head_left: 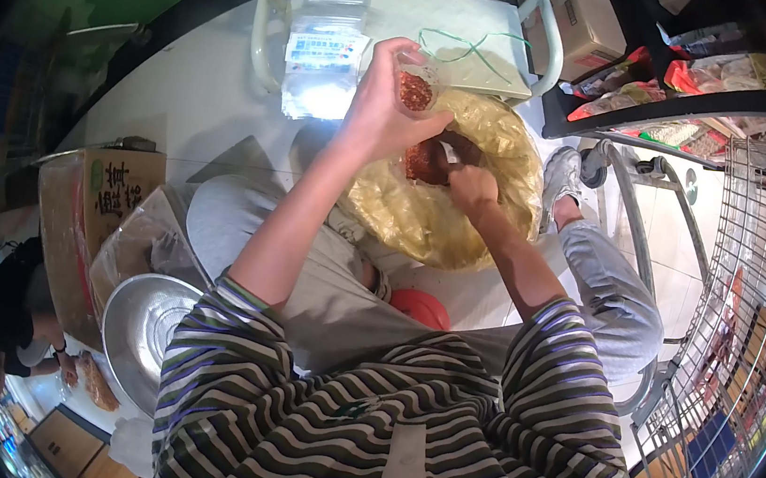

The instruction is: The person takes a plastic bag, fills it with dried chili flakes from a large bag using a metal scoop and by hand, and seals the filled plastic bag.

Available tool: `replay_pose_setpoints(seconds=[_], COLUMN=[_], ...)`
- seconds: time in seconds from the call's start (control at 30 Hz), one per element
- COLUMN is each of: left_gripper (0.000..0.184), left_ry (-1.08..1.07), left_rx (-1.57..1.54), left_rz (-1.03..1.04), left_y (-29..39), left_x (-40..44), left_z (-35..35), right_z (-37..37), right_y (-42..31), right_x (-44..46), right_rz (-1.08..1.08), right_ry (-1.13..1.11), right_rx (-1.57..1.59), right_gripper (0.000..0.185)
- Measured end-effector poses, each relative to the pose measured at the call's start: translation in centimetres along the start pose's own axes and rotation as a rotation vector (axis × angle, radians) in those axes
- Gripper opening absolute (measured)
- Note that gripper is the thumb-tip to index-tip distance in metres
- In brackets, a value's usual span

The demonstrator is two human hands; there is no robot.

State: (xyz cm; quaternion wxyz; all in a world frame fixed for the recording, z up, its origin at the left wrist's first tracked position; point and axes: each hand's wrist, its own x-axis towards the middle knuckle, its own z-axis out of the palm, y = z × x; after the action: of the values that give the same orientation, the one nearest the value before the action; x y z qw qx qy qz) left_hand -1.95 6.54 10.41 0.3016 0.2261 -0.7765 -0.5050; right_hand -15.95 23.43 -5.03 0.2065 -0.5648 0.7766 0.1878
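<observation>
My left hand is wrapped round a clear plastic bag partly filled with red chili flakes, held above the near-left side of a large yellow plastic sack. The sack's mouth is folded wide, and more chili flakes show inside it. Over that opening my right hand is closed in a fist. Something dark red and pale shows beside its fingers, but what it grips is too hidden to name.
A stool behind the sack carries stacked clear bags and green string. At left are a cardboard box, a metal basin and another person. A wire cart stands right, below shelves of packaged goods.
</observation>
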Motion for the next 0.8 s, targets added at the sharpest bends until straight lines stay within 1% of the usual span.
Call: replay_pose_setpoints(seconds=[0.1,0.13,0.17,0.2,0.23,0.27,0.3,0.33,0.4,0.47,0.53,0.6,0.73,0.8], left_gripper=[0.088,0.088,0.088,0.088,0.085,0.082,0.082,0.083,0.085,0.088,0.088,0.089,0.089,0.089], left_ry=[-0.01,-0.014,-0.02,-0.021,-0.068,-0.114,-0.113,-0.104,-0.093,-0.045,-0.047,-0.051,-0.05,-0.045], left_rx=[0.037,0.051,0.066,0.065,0.03,-0.003,-0.002,0.055,0.112,0.196,0.172,0.147,0.201,0.229], left_rz=[0.015,0.055,0.096,0.092,0.014,-0.064,-0.065,-0.025,0.012,0.079,0.078,0.074,0.074,0.087], left_y=[-0.4,-0.7,-0.9,-0.4,0.3,0.7,0.5,0.3,-0.1,-0.4,-1.0,-1.3,-0.8,-0.6], left_x=[0.3,0.4,0.4,0.3,0.3,0.3,0.3,0.3,0.2,0.0,0.0,0.1,0.0,0.1], left_z=[0.0,0.1,0.2,0.1,0.0,-0.1,-0.2,-0.2,-0.3,-0.3,-0.4,-0.3,-0.6,-0.6], right_z=[-0.2,-0.3,-0.5,-0.5,-0.4,-0.5,-0.7,-0.9,-1.1,0.2,0.8,1.1,1.0,0.8], right_y=[-0.9,-0.7,-0.5,-0.2,-0.1,0.2,0.2,-0.1,-0.7,-0.8,-0.4,0.3,1.9,2.7], right_x=[-0.8,-0.8,-0.8,-0.7,-0.7,-0.5,-0.4,-0.2,0.2,0.6,0.6,-0.3,-2.9,-4.3], right_rz=[0.007,0.006,0.016,0.027,0.026,0.038,0.049,0.046,0.069,0.06,0.054,-0.011,-0.012,0.035], right_ry=[0.002,-0.003,0.0,0.003,0.001,0.048,0.095,0.095,0.037,0.058,0.083,0.113,0.095,0.135], right_rx=[0.045,0.042,0.111,0.182,0.183,0.304,0.425,0.425,0.527,0.566,0.602,0.631,0.689,0.671], right_gripper=[0.022,0.022,0.023,0.025,0.025,0.027,0.03,0.03,0.032,0.033,0.033,0.035,0.035,0.035])
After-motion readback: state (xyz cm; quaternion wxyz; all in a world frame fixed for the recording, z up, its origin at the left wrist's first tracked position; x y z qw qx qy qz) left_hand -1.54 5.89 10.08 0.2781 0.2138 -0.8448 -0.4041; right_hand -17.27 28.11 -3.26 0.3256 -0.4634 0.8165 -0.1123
